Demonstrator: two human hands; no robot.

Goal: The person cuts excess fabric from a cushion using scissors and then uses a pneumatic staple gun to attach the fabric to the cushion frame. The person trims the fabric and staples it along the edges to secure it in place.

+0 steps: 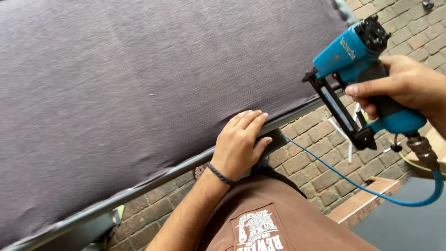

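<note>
A large panel covered in dark grey-purple fabric (139,83) fills most of the view. My left hand (239,144) lies flat on its near edge, fingers together, pressing the fabric where it folds over the edge; a dark braided band circles the wrist. My right hand (406,88) grips the handle of a blue pneumatic staple gun (360,60), held in the air to the right of the panel. The gun's black magazine (341,114) slants down towards me, and its nose sits close to the panel's right edge.
A blue air hose (371,190) runs from the gun's base and loops down to the right. Brick paving (320,158) lies under the panel. A wooden board (367,200) and a dark surface (404,223) sit at lower right. My brown printed shirt (274,218) fills the bottom.
</note>
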